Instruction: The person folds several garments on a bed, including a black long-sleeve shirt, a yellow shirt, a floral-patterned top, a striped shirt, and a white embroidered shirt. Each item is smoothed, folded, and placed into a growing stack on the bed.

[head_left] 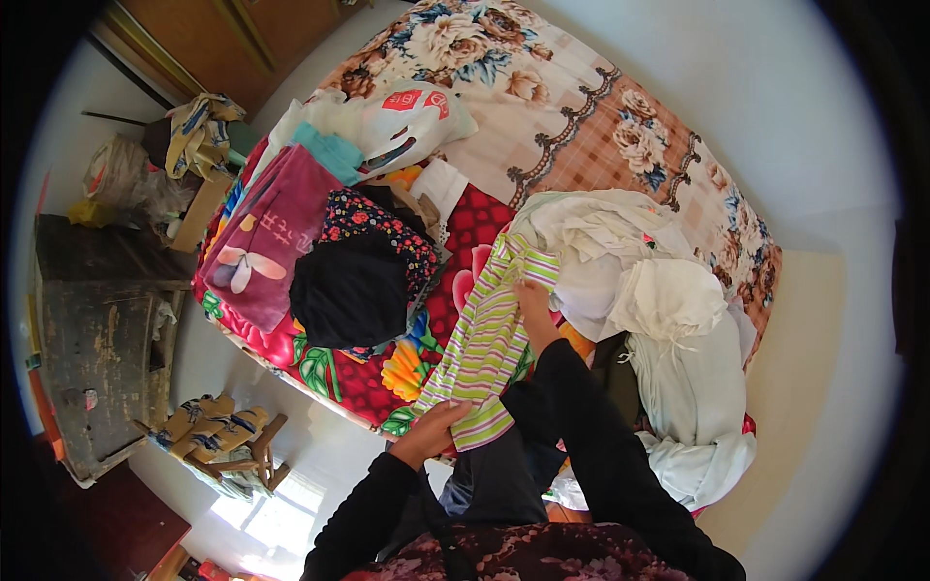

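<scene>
a bed (620,116) under floral covers, pale floor (833,320), worn wooden table (97,329) at left.

Both hands (431,431) (531,298) on a striped garment (484,344) atop a cluttered bed (581,107)

Bright daylight, sharp centre, fisheye-bent edges (dark vignette), sunlit floor patch.

Striped garment (484,339), green, pink and white stripes, is lying stretched out lengthwise on the bed (581,107), running from its near edge toward the middle. Near hem is hanging just over the bed's edge; far end is touching a white clothes pile (620,252). Fabric is lying mostly flat, slightly wrinkled.
</scene>
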